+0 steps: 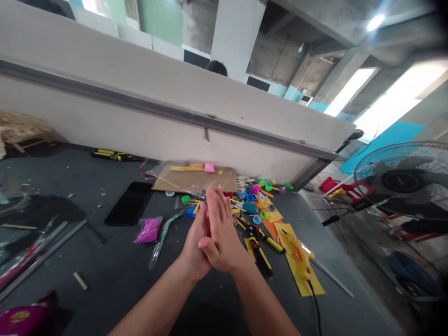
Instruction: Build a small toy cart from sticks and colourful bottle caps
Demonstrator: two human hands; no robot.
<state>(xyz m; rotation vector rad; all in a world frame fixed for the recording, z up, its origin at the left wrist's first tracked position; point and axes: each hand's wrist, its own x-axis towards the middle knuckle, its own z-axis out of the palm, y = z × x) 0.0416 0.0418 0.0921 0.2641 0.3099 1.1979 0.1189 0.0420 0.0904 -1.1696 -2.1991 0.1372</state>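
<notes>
At the lower left, a magenta packet (26, 319) is cut off by the edge of view, so its contents cannot be told; past the black phone (129, 204), a clear bag (157, 223) is filled with pink material (149, 230), and beside it a narrow clear sleeve (155, 254) is partly occupied by a green strip (171, 224). Just right of these, the left hand (193, 240) is laid palm to palm against the right hand (224, 231), the fingers extended and pointed away, neither hand being curled round anything; whether something is pressed between the palms cannot be told (a small piece there would be fully covered). Should a piece be there, it is best kept centred, with light, even pressure applied by both palms, so that it is not flattened on one side. Right of the fingertips, a light-blue cup-like piece (257, 219) is found among scattered coloured bits, its inside too small to be read; farther right, a yellow glue gun (305, 260) is rested on a yellow sheet (301, 288)
</notes>
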